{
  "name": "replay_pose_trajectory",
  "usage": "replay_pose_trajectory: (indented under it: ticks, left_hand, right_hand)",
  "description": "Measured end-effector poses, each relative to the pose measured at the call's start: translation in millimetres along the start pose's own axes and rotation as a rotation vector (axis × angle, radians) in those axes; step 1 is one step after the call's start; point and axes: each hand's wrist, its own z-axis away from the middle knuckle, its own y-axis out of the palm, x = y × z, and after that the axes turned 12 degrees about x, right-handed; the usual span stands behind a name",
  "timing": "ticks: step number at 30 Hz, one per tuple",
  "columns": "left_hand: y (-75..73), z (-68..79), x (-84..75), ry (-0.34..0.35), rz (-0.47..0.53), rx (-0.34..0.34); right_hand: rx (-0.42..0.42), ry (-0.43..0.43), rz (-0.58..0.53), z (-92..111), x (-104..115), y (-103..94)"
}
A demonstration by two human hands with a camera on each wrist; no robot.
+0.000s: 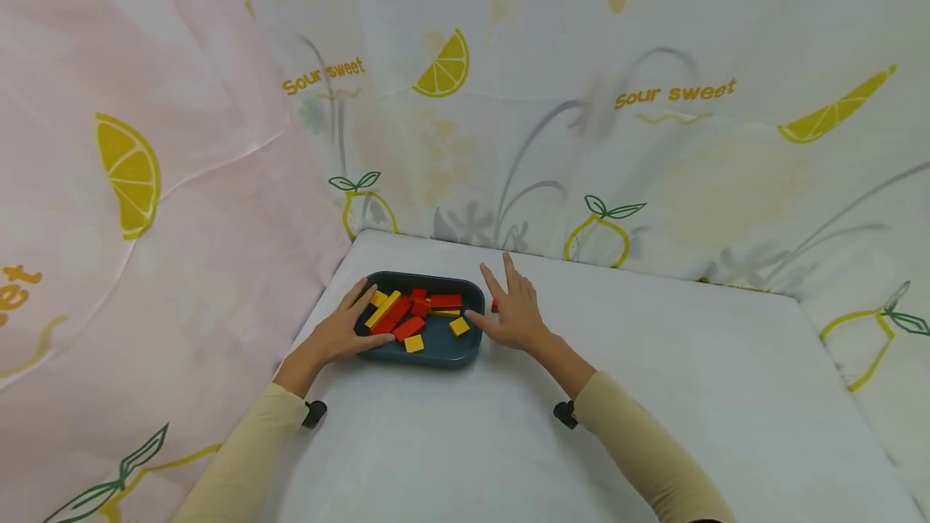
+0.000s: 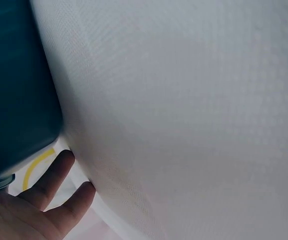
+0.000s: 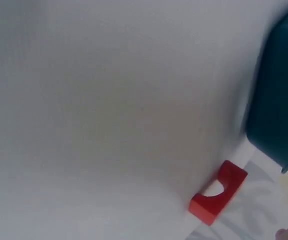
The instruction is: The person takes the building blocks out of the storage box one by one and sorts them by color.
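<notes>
A dark teal tray [image 1: 436, 357] stands on the white table, holding several red and yellow blocks, among them a long yellow block [image 1: 383, 311] and a yellow square block [image 1: 459, 326]. My left hand [image 1: 340, 332] rests at the tray's left end, thumb over the front rim and fingers spread along the left side. At the tray's right end is my right hand [image 1: 517, 317], fingers spread, thumb by the rim; it holds nothing. A red block with a rounded notch [image 3: 218, 193] lies on the table beyond the tray, mostly hidden behind the right hand in the head view.
The white tabletop [image 1: 654, 378] stretches to the right of the tray. A lemon-print cloth [image 1: 494, 144] hangs along the back, and a pinkish cloth [image 1: 203, 208] hangs close on the left.
</notes>
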Motion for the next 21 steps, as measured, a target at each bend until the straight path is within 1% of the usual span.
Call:
replay_pose_trajectory:
  ticks: [3,6,9,12,16,18,21]
  left_hand:
    - [-0.1,-0.5,0.4,0.009,-0.006,-0.005]
    - [-0.4,-0.2,0.2,0.018,-0.003,-0.007]
    - [-1.1,0.2,0.1,0.021,-0.007,-0.011]
    - [-1.9,0.5,-0.7,0.021,-0.009,-0.013]
    - [-1.9,1.3,-2.1,0.017,-0.007,-0.014]
    - [-0.9,1.7,-2.0,0.012,-0.013,-0.012]
    - [0.7,1.9,-0.8,0.007,-0.012,-0.011]
  right_hand:
    - [-0.019,-0.043,0.029,-0.6,8.9,-0.4]
    - [-0.054,-0.111,0.006,0.0,19.0,-2.5]
    - [-0.068,-0.169,-0.037,-0.6,29.3,-5.2]
    - [-0.054,-0.190,-0.061,-3.0,37.0,-6.0]
    - [-0.038,-0.200,-0.073,-7.2,41.7,-0.2]
    - [-0.025,-0.208,-0.106,-8.8,43.9,4.0]
    - [0.029,-0.191,-0.172,-10.2,49.9,7.1]
